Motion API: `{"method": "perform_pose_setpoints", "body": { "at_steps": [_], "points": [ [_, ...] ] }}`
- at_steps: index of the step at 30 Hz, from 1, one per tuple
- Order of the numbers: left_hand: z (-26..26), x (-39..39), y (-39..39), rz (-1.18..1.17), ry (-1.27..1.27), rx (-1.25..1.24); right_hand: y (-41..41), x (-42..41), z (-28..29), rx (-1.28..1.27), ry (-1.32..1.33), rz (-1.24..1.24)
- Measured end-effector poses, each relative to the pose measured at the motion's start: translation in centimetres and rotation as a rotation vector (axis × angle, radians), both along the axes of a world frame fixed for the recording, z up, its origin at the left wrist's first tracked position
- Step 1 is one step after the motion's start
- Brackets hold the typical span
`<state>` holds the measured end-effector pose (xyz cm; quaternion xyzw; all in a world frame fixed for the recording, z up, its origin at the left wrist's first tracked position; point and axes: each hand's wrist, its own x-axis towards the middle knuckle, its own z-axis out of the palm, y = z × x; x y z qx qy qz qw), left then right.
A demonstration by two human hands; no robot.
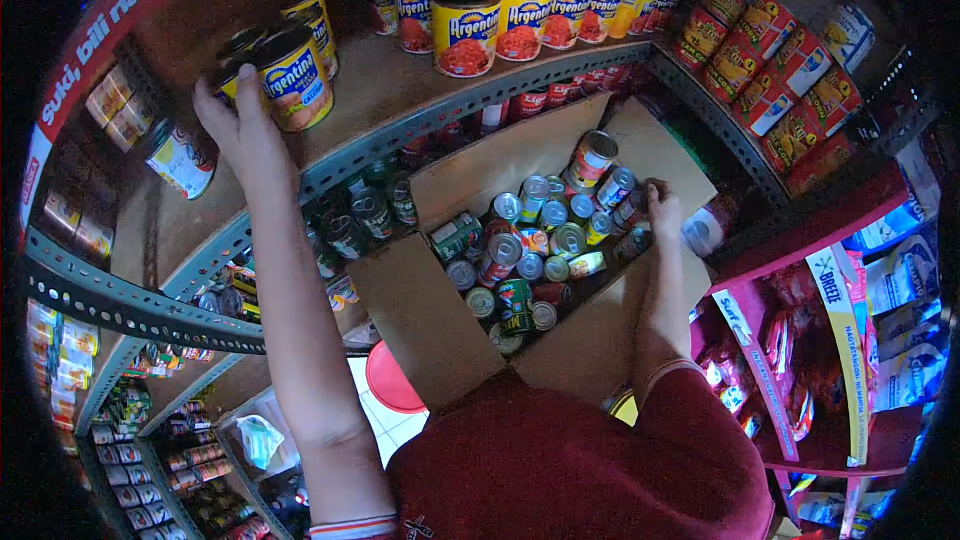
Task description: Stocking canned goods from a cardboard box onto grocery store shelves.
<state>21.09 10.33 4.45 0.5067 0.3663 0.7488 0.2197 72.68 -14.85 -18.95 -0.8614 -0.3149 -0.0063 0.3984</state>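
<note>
At the upper left, my left hand [244,124] reaches onto a shelf, its fingers around the left side of a yellow Argentina meat loaf can [295,82] and a darker can beside it; whether it grips either one is not clear. More yellow cans stand just behind. My right hand [664,210] is at the right side of an open cardboard box [431,315], its fingers bent near the rim by some cans; what they hold, if anything, cannot be made out. Many mixed cans fill the box, some upright, others on their sides, among them a larger can [592,157] near the back.
Stacked Argentina corned beef cans [465,34] line the upper shelf, whose perforated metal edge [450,109] runs behind the box. Red-labelled cans [802,120] are stacked at upper right. Detergent packs [907,285] stand at far right. A red round lid [396,379] is below left.
</note>
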Motion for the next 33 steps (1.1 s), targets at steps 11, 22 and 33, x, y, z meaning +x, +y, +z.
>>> {"method": "perform_pose_setpoints", "body": {
  "at_steps": [11,22,33],
  "points": [
    [1.1,2.0,-1.0,-0.117,-0.098,-0.006,-7.2,7.5,-3.1,-0.159,-0.046,0.061],
    [0.3,1.1,-0.8,-0.135,-0.088,0.032,-2.4,-2.4,-1.6,-0.215,0.095,0.324],
    [0.7,0.8,-1.5,-0.005,0.014,0.001,3.1,-12.9,-3.0,-0.888,-0.215,0.559]
  ]
}}
